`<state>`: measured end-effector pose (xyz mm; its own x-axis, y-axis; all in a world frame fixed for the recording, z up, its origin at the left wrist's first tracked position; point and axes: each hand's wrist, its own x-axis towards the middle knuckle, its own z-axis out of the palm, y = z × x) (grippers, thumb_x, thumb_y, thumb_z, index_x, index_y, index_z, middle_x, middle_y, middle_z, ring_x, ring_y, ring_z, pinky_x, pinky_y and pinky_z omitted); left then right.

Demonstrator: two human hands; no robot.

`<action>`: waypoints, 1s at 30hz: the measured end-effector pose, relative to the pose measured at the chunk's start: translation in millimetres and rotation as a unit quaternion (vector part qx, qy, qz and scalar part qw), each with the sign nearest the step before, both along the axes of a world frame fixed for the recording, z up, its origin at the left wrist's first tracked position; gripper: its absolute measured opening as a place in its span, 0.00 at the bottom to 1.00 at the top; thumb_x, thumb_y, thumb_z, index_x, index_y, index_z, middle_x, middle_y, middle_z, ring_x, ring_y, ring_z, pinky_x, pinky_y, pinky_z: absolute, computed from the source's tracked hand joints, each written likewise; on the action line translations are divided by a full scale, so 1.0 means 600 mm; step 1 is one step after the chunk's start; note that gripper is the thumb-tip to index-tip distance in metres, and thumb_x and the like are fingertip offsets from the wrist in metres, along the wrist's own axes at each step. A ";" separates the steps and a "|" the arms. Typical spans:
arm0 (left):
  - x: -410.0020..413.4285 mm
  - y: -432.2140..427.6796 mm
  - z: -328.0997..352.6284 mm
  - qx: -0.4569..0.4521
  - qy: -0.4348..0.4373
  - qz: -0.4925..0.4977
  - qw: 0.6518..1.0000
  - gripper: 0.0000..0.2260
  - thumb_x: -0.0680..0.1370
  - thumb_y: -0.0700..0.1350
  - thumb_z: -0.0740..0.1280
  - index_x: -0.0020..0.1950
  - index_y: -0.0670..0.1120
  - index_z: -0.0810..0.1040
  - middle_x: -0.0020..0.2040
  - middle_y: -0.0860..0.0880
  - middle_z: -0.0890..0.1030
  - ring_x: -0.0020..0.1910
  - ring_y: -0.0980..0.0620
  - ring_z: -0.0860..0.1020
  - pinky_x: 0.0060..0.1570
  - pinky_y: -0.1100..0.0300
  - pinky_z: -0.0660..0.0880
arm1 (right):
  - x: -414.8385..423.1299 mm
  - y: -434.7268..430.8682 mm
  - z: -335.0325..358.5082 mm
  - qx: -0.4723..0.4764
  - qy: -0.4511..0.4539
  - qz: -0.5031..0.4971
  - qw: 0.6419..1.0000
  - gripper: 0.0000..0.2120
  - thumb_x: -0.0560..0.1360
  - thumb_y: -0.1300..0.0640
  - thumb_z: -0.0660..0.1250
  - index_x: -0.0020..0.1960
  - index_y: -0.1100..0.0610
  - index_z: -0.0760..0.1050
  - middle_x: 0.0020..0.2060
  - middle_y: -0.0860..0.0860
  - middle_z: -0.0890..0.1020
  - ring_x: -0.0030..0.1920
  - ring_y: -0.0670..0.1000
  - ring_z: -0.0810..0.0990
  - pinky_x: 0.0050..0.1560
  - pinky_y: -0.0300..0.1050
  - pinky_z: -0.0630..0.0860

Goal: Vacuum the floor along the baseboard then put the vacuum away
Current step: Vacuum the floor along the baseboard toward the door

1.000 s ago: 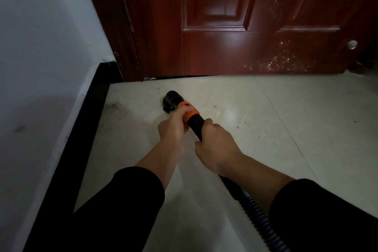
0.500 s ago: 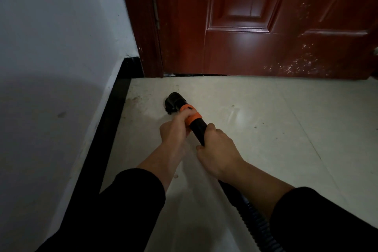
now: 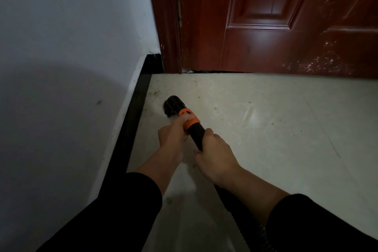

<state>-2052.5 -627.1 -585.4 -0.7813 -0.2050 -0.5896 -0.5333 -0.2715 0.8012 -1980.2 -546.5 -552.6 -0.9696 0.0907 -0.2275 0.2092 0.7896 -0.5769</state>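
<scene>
1. The black round vacuum nozzle (image 3: 174, 106) sits on the pale tiled floor (image 3: 266, 129), near its left edge and the black baseboard strip (image 3: 131, 125), short of the corner by the red-brown wooden door (image 3: 286, 26).
2. The left hand (image 3: 172, 136) has its fingers clamped round the orange plastic collar (image 3: 190, 119).
3. The right hand (image 3: 216, 159) has its fingers clamped round the black rigid tube (image 3: 196, 133).
4. The black ribbed hose (image 3: 251, 225) trails toward the near edge.

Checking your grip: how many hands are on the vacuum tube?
2. The left hand grips the orange collar; the right hand grips the black tube just behind it.
</scene>
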 end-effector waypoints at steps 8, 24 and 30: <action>-0.012 -0.024 0.002 -0.024 0.005 0.001 1.000 0.13 0.68 0.44 0.76 0.46 0.39 0.79 0.49 0.39 0.83 0.43 0.45 0.81 0.43 0.56 0.79 | -0.016 -0.024 0.001 -0.007 -0.005 -0.001 1.000 0.18 0.77 0.60 0.62 0.65 0.61 0.64 0.55 0.58 0.75 0.51 0.56 0.77 0.48 0.45 0.75; -0.052 -0.038 -0.010 -0.032 0.013 -0.026 0.999 0.18 0.66 0.47 0.76 0.51 0.39 0.79 0.47 0.41 0.82 0.42 0.46 0.80 0.47 0.54 0.79 | -0.051 -0.041 -0.006 -0.015 0.002 -0.018 1.000 0.19 0.76 0.60 0.62 0.65 0.62 0.65 0.55 0.58 0.75 0.51 0.56 0.77 0.46 0.45 0.73; -0.023 -0.047 -0.014 -0.016 0.012 -0.032 0.999 0.19 0.66 0.47 0.76 0.52 0.39 0.80 0.47 0.41 0.82 0.43 0.46 0.80 0.45 0.54 0.79 | -0.021 -0.041 -0.005 -0.025 -0.006 -0.006 1.000 0.19 0.77 0.60 0.63 0.65 0.61 0.65 0.54 0.58 0.75 0.49 0.54 0.77 0.44 0.43 0.72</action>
